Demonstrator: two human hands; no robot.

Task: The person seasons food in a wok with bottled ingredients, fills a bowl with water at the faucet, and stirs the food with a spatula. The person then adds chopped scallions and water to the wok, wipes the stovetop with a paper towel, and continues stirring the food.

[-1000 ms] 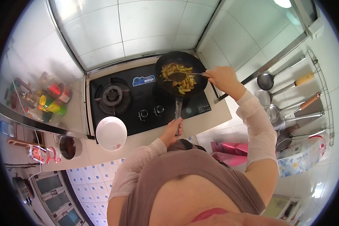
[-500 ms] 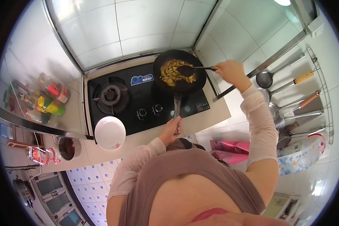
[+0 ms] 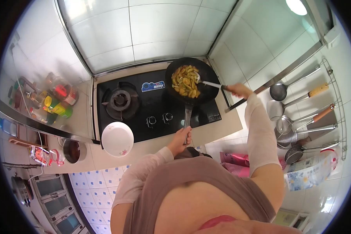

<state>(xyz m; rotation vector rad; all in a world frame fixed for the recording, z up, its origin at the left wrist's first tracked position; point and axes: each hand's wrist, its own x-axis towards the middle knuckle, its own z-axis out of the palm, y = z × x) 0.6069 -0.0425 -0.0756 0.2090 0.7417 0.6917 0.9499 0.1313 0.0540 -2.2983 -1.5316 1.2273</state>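
Observation:
A black wok [image 3: 210,84] sits over the right side of the black gas stove [image 3: 144,107], holding cut yellow-brown pieces of food [image 3: 186,81]. My left hand [image 3: 182,137] is closed around the end of the wok's handle [image 3: 188,115], near the counter's front edge. To the right of the wok, my right hand [image 3: 240,91] grips the dark end of a long metal spatula [image 3: 212,84]. The spatula's head rests inside the wok at the right side of the food. A white plate [image 3: 117,139] with a floral mark stands left of my left hand.
Ladles and strainers [image 3: 286,128] hang from a wire rack [image 3: 341,113] on the right wall. A second burner [image 3: 121,100] is at the stove's left. Bottles [image 3: 58,105] stand behind glass at the left, with a pot [image 3: 73,151] on the counter below them.
The spatula's head has moved from over the food to the right side of the wok. My right hand is lower. The whole view has shifted slightly.

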